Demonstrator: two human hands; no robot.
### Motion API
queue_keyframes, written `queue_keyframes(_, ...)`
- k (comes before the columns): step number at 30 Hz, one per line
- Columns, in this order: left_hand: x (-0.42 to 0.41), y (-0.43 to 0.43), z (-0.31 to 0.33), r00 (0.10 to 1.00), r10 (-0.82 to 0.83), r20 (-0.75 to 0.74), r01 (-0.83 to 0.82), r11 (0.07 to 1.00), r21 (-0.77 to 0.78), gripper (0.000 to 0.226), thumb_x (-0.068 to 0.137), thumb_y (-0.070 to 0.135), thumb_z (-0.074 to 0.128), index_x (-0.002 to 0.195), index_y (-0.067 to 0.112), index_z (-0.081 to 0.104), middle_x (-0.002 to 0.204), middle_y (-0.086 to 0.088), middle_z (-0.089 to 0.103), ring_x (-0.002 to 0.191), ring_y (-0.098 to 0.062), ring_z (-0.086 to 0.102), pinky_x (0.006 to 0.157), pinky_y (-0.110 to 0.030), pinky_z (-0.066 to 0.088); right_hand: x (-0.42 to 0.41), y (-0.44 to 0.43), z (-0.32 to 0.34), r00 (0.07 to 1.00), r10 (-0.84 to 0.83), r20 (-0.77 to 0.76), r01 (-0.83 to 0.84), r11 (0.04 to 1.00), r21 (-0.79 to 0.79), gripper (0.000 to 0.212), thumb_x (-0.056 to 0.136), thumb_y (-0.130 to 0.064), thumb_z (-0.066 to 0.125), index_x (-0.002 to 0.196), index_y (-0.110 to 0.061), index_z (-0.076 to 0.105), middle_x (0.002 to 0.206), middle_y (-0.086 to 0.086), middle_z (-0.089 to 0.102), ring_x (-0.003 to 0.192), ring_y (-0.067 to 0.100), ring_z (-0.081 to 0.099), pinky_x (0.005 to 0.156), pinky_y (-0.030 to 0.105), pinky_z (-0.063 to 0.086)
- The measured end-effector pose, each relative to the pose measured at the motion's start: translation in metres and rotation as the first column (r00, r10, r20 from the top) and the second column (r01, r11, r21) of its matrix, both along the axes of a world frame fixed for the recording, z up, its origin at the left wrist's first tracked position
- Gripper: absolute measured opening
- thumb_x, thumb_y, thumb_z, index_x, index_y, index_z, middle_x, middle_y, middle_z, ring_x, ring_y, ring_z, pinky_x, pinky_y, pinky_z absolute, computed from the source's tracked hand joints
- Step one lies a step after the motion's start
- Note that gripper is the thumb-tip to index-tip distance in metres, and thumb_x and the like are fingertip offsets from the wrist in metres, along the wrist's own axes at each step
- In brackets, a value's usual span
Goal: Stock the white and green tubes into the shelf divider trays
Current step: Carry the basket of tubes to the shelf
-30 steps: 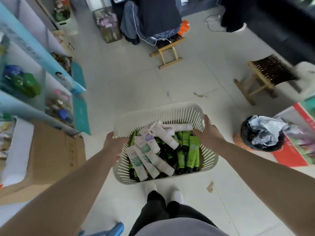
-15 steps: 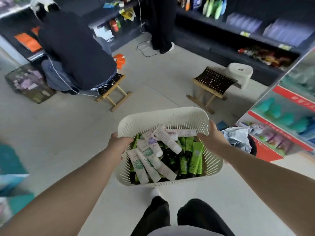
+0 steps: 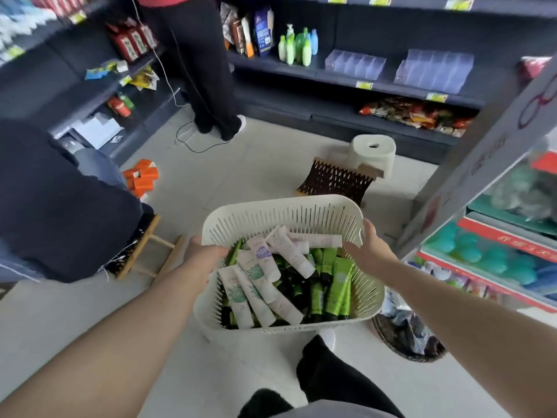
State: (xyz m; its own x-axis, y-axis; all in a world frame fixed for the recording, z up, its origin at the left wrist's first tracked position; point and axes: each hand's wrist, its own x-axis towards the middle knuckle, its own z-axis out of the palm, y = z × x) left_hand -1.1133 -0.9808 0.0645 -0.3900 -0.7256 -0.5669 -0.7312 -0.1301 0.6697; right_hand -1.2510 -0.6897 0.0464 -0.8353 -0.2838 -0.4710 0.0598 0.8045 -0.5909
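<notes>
Head view: both hands carry a slotted white basket (image 3: 289, 206) above the floor (image 3: 241, 164). The left hand (image 3: 205, 251) grips the rim on its side, fingertips hidden under the edge. The right hand (image 3: 367, 251) pinches the opposite wall, one of its fingers (image 3: 368, 229) raised along the rim. Between the two sets of fingers lie the white tubes (image 3: 256, 285), nearer the left fingers, and the green tubes (image 3: 334, 285), nearer the right, all heaped loosely.

As I judge it, the stocking proper has not begun. The basket looks full, and the clear divider trays (image 3: 434, 70) stand far beyond the fingers on a dark shelf (image 3: 301, 76), with no tubes visible in them. What is left is everything: reach the shelf, set the basket down, fill the trays.

The room is a small shop with pale floor tiles. A woven stool (image 3: 334, 182) and a white stool (image 3: 373, 155) stand just past the basket. A seated person (image 3: 60, 206) is off beyond the left fingers, and another person (image 3: 205, 70) stands at the far shelving. A lined bin (image 3: 407, 336) sits below the right wrist.
</notes>
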Motion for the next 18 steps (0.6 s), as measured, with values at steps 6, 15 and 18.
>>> queue_keyframes(6, -0.150, -0.036, 0.007, 0.998, -0.063, 0.028, 0.061, 0.996, 0.072, 0.045, 0.080, 0.015, 0.067, 0.121, 0.018, 0.052, 0.079, -0.004, 0.049, 0.058, -0.017, 0.040, 0.051, -0.022, 0.034, -0.131, -0.028, 0.020, 0.996, -0.090, 0.010, 0.090, 0.996, 0.010, 0.066, 0.094, -0.040, 0.047, 0.147, -0.034, 0.007, 0.139, 0.018, 0.043, 0.083, 0.032, 0.063, 0.067, 0.042, 0.054)
queue_keyframes(15, -0.381, -0.093, -0.015, 0.974, -0.226, -0.003, 0.225, 0.968, 0.115, 0.036, 0.081, 0.011, 0.066, 0.115, 0.011, 0.054, 0.073, -0.007, 0.047, 0.053, -0.017, 0.036, 0.053, -0.024, 0.033, -0.309, -0.072, 0.018, 0.948, -0.317, -0.021, 0.318, 0.946, 0.058, 0.063, 0.097, -0.032, 0.045, 0.149, -0.025, 0.011, 0.133, 0.016, 0.050, 0.092, 0.029, 0.057, 0.070, 0.031, 0.045)
queue_keyframes(18, -0.455, -0.107, -0.010, 0.957, -0.290, -0.022, 0.291, 0.951, 0.105, 0.041, 0.081, 0.012, 0.066, 0.118, 0.014, 0.050, 0.086, -0.008, 0.054, 0.064, -0.019, 0.046, 0.056, -0.026, 0.039, -0.363, -0.088, 0.019, 0.908, -0.414, -0.061, 0.418, 0.904, 0.089, 0.061, 0.096, -0.034, 0.045, 0.147, -0.027, 0.013, 0.128, 0.016, 0.053, 0.092, 0.033, 0.061, 0.077, 0.037, 0.050)
